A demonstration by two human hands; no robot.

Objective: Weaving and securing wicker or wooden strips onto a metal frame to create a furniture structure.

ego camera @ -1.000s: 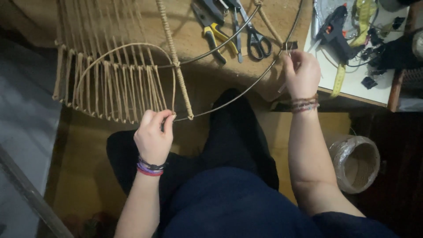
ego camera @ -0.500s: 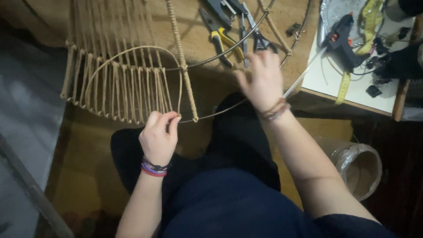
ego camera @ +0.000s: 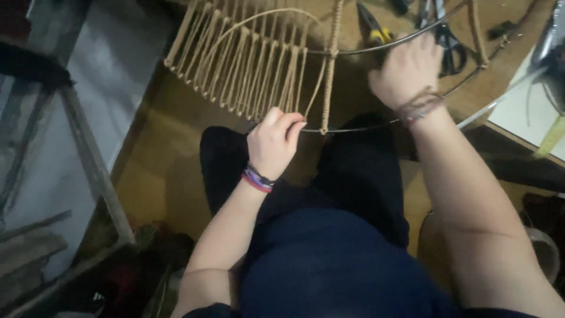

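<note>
A round dark metal wire frame (ego camera: 359, 126) lies over my lap, with many tan cords (ego camera: 259, 70) knotted in a row across its left part. My left hand (ego camera: 273, 141) pinches the frame's near edge beside the last cords. One knotted tan cord (ego camera: 331, 65) runs straight down the frame to that edge. My right hand (ego camera: 406, 70) is closed on the frame's upper wire near the middle, knuckles toward me. Bracelets circle both wrists.
Yellow-handled pliers (ego camera: 374, 32) and black scissors (ego camera: 447, 38) lie on the wooden surface beyond the frame. A white table corner (ego camera: 524, 112) is at right. A wooden stand (ego camera: 88, 165) rises at left. A clear roll (ego camera: 544, 250) sits low on the right.
My right hand swung left from the frame's far right edge to its upper middle wire. The view shifted so the frame sits more to the right. My left hand kept its hold.
</note>
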